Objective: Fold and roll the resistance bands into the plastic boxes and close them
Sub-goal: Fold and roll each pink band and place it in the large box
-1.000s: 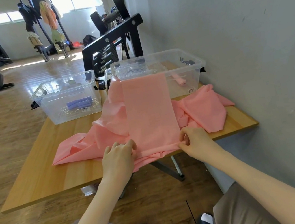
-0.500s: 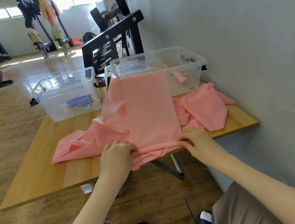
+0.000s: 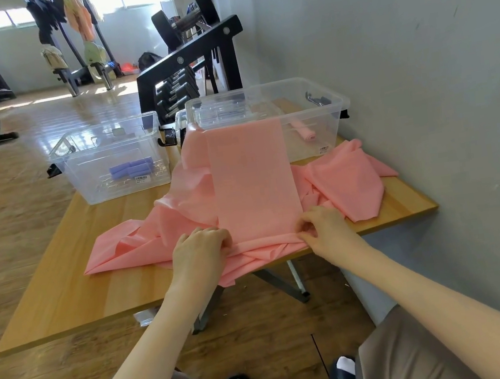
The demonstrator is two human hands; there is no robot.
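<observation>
Two bare hands at the near edge of a wooden worktop (image 3: 65,299), both on a pink resistance band (image 3: 254,185). Left hand (image 3: 201,254) knuckles-up at the lower left corner of the flat strip, fingers (image 3: 221,236) curled down and closed onto the band's near hem. Right hand (image 3: 324,227) at the lower right corner, thumb and fingers (image 3: 306,224) pinched together on the same hem. Between the two hands, the hem bunched into small folds and hanging slightly over the worktop edge.

Flat smooth strip of the band running from the hands away and up, draped over the front rim of the right clear plastic box (image 3: 327,107). More pink band material spread loose and crumpled beneath it: one length trailing left across the worktop, another heap lying right, near the grey wall (image 3: 418,69). Not clear whether one band or several.

Right box open, at the far right of the worktop, black latch on its side; a small rolled pink band (image 3: 306,131) inside on the bottom; what looks like a clear lid resting inside or across it. Left clear plastic box (image 3: 94,166) standing just beside it, also open, with rolled purple bands (image 3: 131,169) on its floor.

Behind the boxes, a black dumbbell rack (image 3: 189,66). Further off, gym machines on a wooden floor (image 3: 4,207). At the bottom, beige trousers and dark slippers over white socks.
</observation>
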